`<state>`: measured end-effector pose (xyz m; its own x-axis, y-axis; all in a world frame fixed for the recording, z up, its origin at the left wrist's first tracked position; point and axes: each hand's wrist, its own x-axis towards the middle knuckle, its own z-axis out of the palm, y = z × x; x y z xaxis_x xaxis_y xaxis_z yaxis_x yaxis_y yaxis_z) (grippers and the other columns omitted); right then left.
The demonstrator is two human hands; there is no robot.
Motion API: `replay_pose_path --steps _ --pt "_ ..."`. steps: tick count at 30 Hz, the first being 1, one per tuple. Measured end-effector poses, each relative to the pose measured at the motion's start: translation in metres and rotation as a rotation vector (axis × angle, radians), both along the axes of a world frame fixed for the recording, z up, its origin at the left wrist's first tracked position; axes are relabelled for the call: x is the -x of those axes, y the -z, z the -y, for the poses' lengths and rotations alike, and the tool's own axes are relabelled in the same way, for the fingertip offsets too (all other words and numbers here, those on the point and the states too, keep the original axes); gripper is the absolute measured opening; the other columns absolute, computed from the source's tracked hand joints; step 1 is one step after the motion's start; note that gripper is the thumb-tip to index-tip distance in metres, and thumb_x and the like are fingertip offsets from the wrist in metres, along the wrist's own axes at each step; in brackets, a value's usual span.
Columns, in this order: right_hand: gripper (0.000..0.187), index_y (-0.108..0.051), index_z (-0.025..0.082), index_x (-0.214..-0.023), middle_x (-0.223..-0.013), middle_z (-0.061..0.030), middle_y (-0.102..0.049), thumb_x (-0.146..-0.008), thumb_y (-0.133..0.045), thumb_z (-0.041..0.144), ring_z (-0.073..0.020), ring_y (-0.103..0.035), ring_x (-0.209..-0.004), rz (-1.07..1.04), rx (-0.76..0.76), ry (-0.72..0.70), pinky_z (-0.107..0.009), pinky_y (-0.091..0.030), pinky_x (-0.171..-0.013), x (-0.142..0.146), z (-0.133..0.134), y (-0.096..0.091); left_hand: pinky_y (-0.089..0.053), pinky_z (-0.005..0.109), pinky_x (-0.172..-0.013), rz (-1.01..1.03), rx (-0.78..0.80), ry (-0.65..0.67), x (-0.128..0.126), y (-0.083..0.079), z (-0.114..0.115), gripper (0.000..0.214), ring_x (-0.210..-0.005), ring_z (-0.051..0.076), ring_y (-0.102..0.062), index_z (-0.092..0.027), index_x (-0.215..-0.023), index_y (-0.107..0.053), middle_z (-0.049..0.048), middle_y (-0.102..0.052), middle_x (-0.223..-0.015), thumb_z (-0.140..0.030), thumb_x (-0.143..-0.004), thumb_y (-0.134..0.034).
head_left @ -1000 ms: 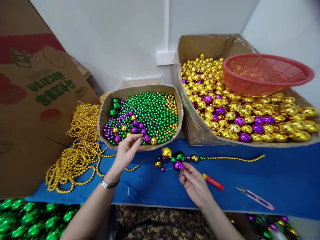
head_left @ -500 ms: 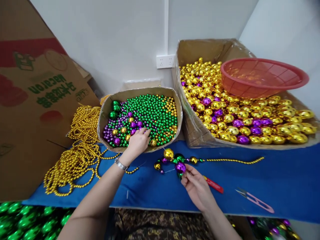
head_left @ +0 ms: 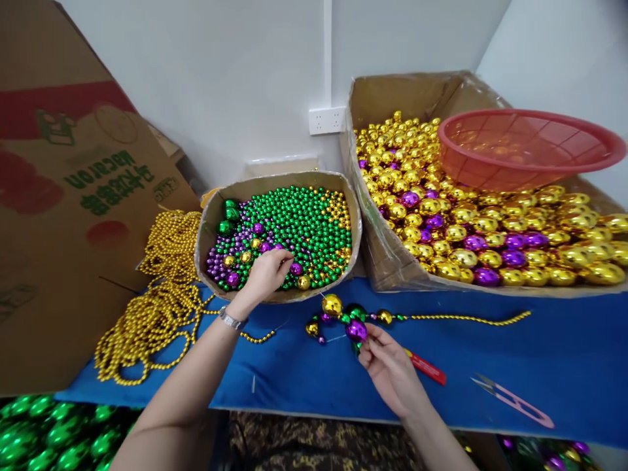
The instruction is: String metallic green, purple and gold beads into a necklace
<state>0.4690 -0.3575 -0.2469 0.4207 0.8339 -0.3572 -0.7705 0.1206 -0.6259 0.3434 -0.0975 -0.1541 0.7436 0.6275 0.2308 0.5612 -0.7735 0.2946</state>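
My left hand (head_left: 265, 275) reaches into a cardboard bowl (head_left: 207, 212) of small green, purple and gold beads (head_left: 299, 226), fingers curled as if pinching among the beads near its front edge; what they hold is hidden. My right hand (head_left: 390, 369) rests on the blue table (head_left: 490, 353) and pinches the end of a bead string (head_left: 350, 317) just below a purple ball (head_left: 356, 330). The string carries a gold ball, green and purple balls and trails right as a thin gold bead chain (head_left: 466, 319).
A big carton (head_left: 387, 258) of gold and purple balls stands at the right with a red plastic basket (head_left: 527, 147) on top. A pile of gold bead chains (head_left: 157, 294) lies left. A red lighter (head_left: 426, 367) and pink snips (head_left: 515, 399) lie near my right hand. Printed cardboard (head_left: 73, 229) leans left.
My left hand went from just in front of the bowl into the beads and curled its fingers there. The right hand stayed on the string.
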Motion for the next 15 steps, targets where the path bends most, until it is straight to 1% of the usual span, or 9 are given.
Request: replay_pose_path --steps 2,4,7,9,11,15 --pt "0.031 -0.070 0.019 -0.095 -0.074 -0.0009 -0.057 -0.066 -0.081 0.024 -0.0095 -0.048 -0.064 -0.002 -0.005 -0.004 -0.021 -0.042 -0.055 0.001 -0.001 0.000 -0.046 0.029 -0.082 -0.137 -0.028 0.011 -0.019 0.002 -0.002 0.025 -0.093 0.020 -0.063 -0.019 -0.100 -0.068 0.0069 -0.070 -0.099 -0.025 -0.091 -0.045" --pt "0.032 -0.070 0.019 -0.095 -0.074 -0.0007 -0.057 -0.066 -0.081 0.025 -0.0091 -0.048 -0.064 -0.006 -0.011 -0.005 -0.020 -0.041 -0.056 0.001 -0.001 -0.001 -0.047 0.031 -0.083 -0.262 -0.050 -0.005 -0.040 0.006 -0.007 0.027 -0.096 0.021 -0.062 -0.020 -0.100 -0.069 0.0078 -0.069 -0.100 -0.024 -0.090 -0.044" --pt "0.032 -0.070 0.019 -0.095 -0.074 -0.0010 -0.057 -0.066 -0.081 0.026 -0.0096 -0.048 -0.064 -0.004 -0.009 0.004 -0.021 -0.042 -0.056 0.001 0.001 -0.002 -0.048 0.034 -0.080 -0.350 -0.060 -0.034 -0.065 0.014 -0.016 0.026 -0.093 0.024 -0.063 -0.017 -0.094 -0.071 0.0122 -0.069 -0.094 -0.020 -0.088 -0.045" --pt "0.032 -0.069 0.019 -0.096 -0.074 -0.0012 -0.058 -0.067 -0.081 0.027 -0.0102 -0.049 -0.063 0.003 -0.002 0.017 -0.022 -0.042 -0.056 0.000 0.003 -0.002 -0.048 0.035 -0.079 -0.393 -0.070 -0.045 -0.076 0.018 -0.020 0.026 -0.094 0.026 -0.062 -0.015 -0.092 -0.071 0.0146 -0.069 -0.092 -0.014 -0.085 -0.046" --pt "0.032 -0.069 0.019 -0.097 -0.074 -0.0012 -0.058 -0.068 -0.080 0.026 -0.0105 -0.049 -0.063 0.009 0.003 0.033 -0.022 -0.042 -0.056 -0.002 0.005 -0.002 -0.048 0.035 -0.079 -0.427 -0.080 -0.049 -0.082 0.021 -0.021 0.028 -0.096 0.027 -0.061 -0.015 -0.095 -0.069 0.0155 -0.068 -0.094 -0.010 -0.083 -0.045" --pt "0.031 -0.068 0.020 -0.097 -0.075 -0.0010 -0.059 -0.068 -0.079 0.026 -0.0101 -0.049 -0.063 0.013 0.002 0.044 -0.022 -0.042 -0.056 -0.005 0.006 -0.002 -0.048 0.037 -0.080 -0.477 -0.074 -0.041 -0.090 0.023 -0.018 0.031 -0.099 0.027 -0.060 -0.014 -0.101 -0.066 0.0170 -0.068 -0.094 -0.007 -0.082 -0.044"
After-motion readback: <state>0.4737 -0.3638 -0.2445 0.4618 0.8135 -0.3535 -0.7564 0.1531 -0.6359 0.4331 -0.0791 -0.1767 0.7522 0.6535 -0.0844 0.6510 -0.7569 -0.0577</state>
